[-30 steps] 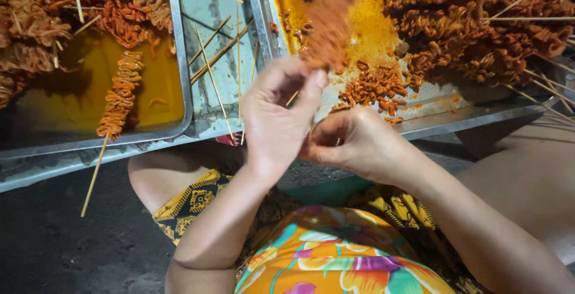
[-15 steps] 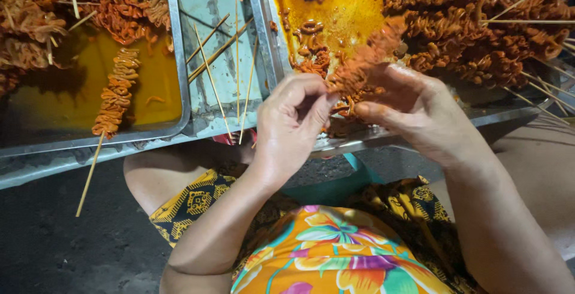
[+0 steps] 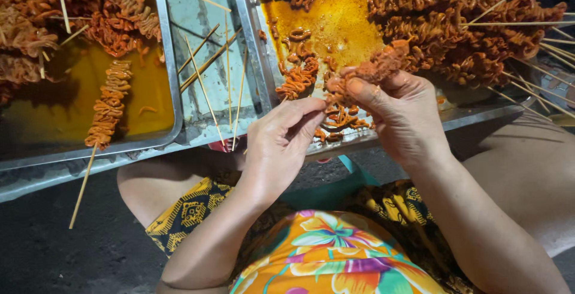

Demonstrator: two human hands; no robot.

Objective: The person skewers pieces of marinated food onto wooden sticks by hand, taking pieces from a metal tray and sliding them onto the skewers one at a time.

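The right hand [image 3: 402, 114] is gripping a ruffled orange strip of marinated meat [image 3: 372, 71], thumb pressing on top and fingers curling beneath, so the underside of the strip is staying out of sight. The left hand [image 3: 280, 144] is pinching narrowly at the strip's lower end, its fingertips meeting just beside the right thumb; whether a thin stick is passing between those fingers is too hard to make out. Both hands are hovering over the near edge of the right metal tray [image 3: 479, 114], whose far side is running off the top of the frame. Loose meat pieces [image 3: 297, 75] are lying in the oily orange sauce [image 3: 335, 24] there, and a heap of finished skewers [image 3: 455, 24] is filling its right part, sticks poking past the picture's edge. Bare bamboo sticks [image 3: 206, 72] are lying in the gap between the trays. In the left tray [image 3: 171, 90], one loaded skewer [image 3: 106, 108] is leaning over the rim, its stick hanging down past the bench [image 3: 42, 174]. The person's knees and flowered clothing are blocking the ground below.
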